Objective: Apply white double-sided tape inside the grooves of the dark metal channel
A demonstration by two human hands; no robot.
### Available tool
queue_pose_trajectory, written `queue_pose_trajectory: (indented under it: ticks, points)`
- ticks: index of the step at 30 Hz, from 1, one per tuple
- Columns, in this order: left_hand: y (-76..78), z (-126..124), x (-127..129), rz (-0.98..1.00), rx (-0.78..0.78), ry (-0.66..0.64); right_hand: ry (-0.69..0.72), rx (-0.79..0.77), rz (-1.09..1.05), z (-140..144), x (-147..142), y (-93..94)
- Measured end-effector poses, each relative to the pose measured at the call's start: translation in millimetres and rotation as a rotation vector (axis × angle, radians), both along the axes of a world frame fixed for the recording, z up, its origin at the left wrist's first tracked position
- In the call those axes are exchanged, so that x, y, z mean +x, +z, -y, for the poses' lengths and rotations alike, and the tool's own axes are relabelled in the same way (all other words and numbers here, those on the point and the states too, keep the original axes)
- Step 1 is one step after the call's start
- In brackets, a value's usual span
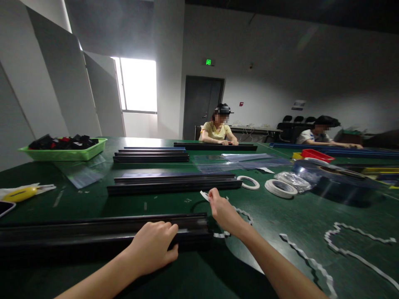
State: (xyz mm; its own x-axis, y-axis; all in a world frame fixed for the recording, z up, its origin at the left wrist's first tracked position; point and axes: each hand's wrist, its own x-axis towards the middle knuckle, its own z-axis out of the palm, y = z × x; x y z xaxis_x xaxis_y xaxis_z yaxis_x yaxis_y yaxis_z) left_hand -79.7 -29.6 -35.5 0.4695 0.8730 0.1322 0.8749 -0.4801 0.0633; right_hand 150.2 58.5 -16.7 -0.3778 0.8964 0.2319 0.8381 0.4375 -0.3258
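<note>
Nothing legible anywhere; only a glowing green exit sign (208,62) above the dark door, characters too blurred.

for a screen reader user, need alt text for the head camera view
The person's left hand presses on a long black rail lying on a green table, while the right hand pinches a white tape strip just past its end. Tape rolls lie beyond; two other people sit opposite.

Under your left hand (154,245), the black rail (102,234) runs off the picture's left edge. Your palm hides the rail's top there. What your right hand (222,211) pinches is too small to tell.
</note>
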Motion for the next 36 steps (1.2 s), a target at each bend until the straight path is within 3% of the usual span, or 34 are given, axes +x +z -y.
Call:
queue_pose_trajectory:
  ticks: [3, 5, 10, 13, 15, 20, 27, 32, 36]
  points:
    - [-0.5, -0.1, 0.1, -0.006, 0.014, -0.006, 0.107, 0.155, -0.151, 8.6, -6.9, 8.9]
    - [-1.2, -0.3, 0.3, -0.017, 0.019, -0.006, 0.239, 0.236, -0.117, 18.7, -13.2, 13.1]
    - [-3.3, -1.6, 0.1, -0.011, 0.015, -0.011, 0.494, 0.237, 0.097, 38.2, -27.1, 7.3]
    - [-2.8, -1.5, -0.5, -0.01, 0.014, -0.005, 0.567, 0.229, 0.133, 38.2, -28.5, 3.1]
    - [-1.8, -1.1, -0.8, -0.011, 0.009, -0.009, 0.536, 0.211, 0.1, 34.8, -26.0, 4.5]
    - [0.4, -0.3, -0.5, -0.019, 0.008, -0.012, 0.25, 0.161, -0.027, 20.6, -16.8, 8.1]
    - [2.5, -0.1, 0.8, -0.02, 0.005, -0.012, -0.056, 0.081, 0.161, 12.9, -13.0, 4.6]
    - [3.3, 0.4, 1.4, -0.016, -0.002, -0.007, -0.073, 0.061, 0.192, 19.9, -15.7, 9.3]
    - [2.9, -0.1, 1.3, -0.019, -0.006, -0.006, 0.106, 0.136, 0.083, 29.1, -19.7, 11.2]
